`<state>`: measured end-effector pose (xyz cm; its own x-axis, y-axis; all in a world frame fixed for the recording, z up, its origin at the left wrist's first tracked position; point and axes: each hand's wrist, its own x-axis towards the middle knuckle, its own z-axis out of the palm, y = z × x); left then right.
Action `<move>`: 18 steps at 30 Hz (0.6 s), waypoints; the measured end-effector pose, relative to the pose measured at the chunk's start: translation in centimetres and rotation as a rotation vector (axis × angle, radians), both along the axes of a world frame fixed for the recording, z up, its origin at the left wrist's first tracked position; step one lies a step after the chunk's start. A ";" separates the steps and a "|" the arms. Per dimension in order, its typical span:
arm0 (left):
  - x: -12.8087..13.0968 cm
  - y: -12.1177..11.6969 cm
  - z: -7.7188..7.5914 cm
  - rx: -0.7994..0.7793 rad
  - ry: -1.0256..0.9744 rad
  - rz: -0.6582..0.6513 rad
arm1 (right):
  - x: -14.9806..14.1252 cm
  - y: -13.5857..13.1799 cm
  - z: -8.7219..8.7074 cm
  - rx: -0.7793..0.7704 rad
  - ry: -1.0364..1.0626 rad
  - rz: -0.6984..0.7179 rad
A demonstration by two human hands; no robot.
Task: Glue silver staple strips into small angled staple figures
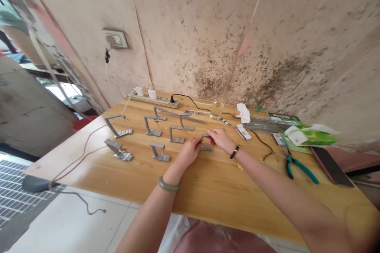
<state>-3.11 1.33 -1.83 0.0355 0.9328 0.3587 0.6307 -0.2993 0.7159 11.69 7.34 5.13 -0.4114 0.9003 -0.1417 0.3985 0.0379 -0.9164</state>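
Note:
Both my hands meet over a small grey metal frame piece (206, 142) standing on the wooden table (208, 189). My left hand (188, 153), with a green bangle at the wrist, pinches its left side. My right hand (221, 139), with a dark bead bracelet, grips its top from the right. Several similar grey frame pieces (158, 151) stand in rows to the left of my hands.
A power strip (154, 99) lies by the wall with cables running off the table's left edge. A glass (217, 109), white tissue (244, 113), a bundle of metal rods (264, 125), green packaging (314, 137), teal pliers (298, 166) and a dark phone (331, 165) lie to the right.

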 end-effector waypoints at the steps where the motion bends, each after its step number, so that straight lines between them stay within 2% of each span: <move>1: 0.0 0.0 0.0 -0.002 0.000 0.000 | 0.0 0.0 0.0 0.000 -0.001 0.000; 18: 0.0 -0.1 0.2 -0.006 -0.018 -0.005 | 0.2 0.3 -0.4 0.016 0.001 0.008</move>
